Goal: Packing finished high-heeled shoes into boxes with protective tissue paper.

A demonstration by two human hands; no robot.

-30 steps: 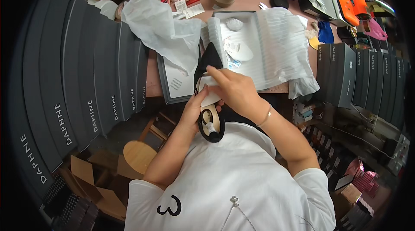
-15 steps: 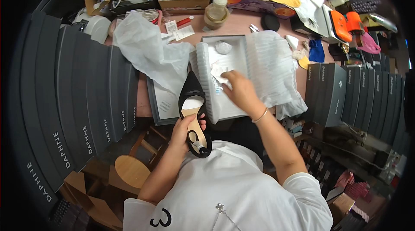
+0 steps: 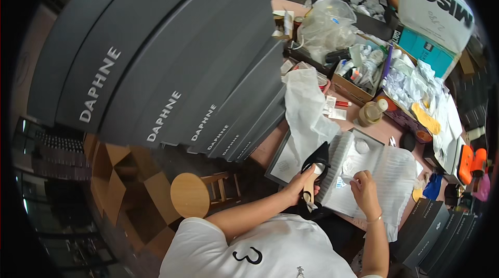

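Observation:
A black shoe (image 3: 318, 156) with a pointed toe and a pale insole is in my left hand (image 3: 298, 186), whose fingers wrap round its middle. The toe points away from me, over the edge between the box lid (image 3: 281, 168) and the open shoe box (image 3: 339, 199). My right hand (image 3: 367, 195) hovers over that box, thumb and fingers pinched together. Crumpled white paper (image 3: 351, 164) lies beside its fingertips; what they hold is too small to make out. A paper ball (image 3: 362, 146) sits farther up in the box. Ribbed white wrap (image 3: 398, 173) spreads over its right side.
Tall stacks of dark grey shoe boxes (image 3: 171, 65) rise on the left, with more boxes (image 3: 423, 228) at the right. White tissue (image 3: 311, 102) covers part of the lid. A jar (image 3: 370, 114) and bins of supplies stand behind. Below left are a wooden stool (image 3: 190, 195) and an open carton (image 3: 136, 195).
My view has swung left, so the table and both hands appear farther right. The shoe stays in my left hand. My right hand is still over the box, its fingers pinched near the crumpled paper.

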